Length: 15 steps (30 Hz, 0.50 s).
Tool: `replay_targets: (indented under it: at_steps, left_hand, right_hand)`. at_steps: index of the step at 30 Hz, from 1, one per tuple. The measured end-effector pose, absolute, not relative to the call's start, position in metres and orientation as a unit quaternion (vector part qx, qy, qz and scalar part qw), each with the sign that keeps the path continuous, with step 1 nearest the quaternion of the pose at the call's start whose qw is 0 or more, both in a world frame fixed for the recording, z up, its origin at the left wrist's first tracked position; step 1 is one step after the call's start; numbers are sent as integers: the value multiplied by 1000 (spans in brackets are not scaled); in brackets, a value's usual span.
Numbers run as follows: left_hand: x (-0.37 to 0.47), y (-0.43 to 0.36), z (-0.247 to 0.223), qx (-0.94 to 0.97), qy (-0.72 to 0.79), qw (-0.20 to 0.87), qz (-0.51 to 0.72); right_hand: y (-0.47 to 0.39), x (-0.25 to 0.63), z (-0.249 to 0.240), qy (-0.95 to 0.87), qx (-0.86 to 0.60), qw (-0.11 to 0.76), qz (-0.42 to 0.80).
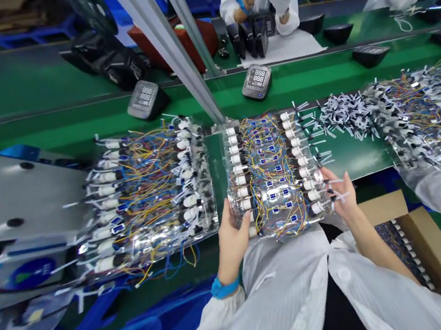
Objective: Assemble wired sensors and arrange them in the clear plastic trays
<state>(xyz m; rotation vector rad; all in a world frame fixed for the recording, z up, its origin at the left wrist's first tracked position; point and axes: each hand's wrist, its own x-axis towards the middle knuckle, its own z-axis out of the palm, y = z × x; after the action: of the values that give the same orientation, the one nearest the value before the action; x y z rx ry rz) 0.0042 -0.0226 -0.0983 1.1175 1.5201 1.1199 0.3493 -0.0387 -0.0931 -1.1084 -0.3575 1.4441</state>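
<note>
A plastic-wrapped tray of wired parts (275,178) lies in front of me, with white cylinders in a column down each side and yellow and blue wires between them. My left hand (234,238) grips its lower left edge, thumb on top. At the lower right side, my right hand (343,196) is beside the tray with fingers apart, touching thin white strips that stick out from the cylinders; part of its fingers is hidden. A similar wired bundle (149,193) lies to the left.
Loose white strips (348,114) are heaped right of the tray, before another wired bundle (434,114). A grey machine (53,191) stands left, an open carton (438,247) lower right. Display units (257,82) sit beyond a metal post (168,45). Across the bench, a person holds a device.
</note>
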Motion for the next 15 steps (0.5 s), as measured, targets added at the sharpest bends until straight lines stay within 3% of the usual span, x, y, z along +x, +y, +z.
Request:
replay_targets:
  at_steps: [15]
  left_hand:
    - [18,-3,-97,397,569,512,507]
  right_hand:
    - [0,382,-98,-154,-476,638,586]
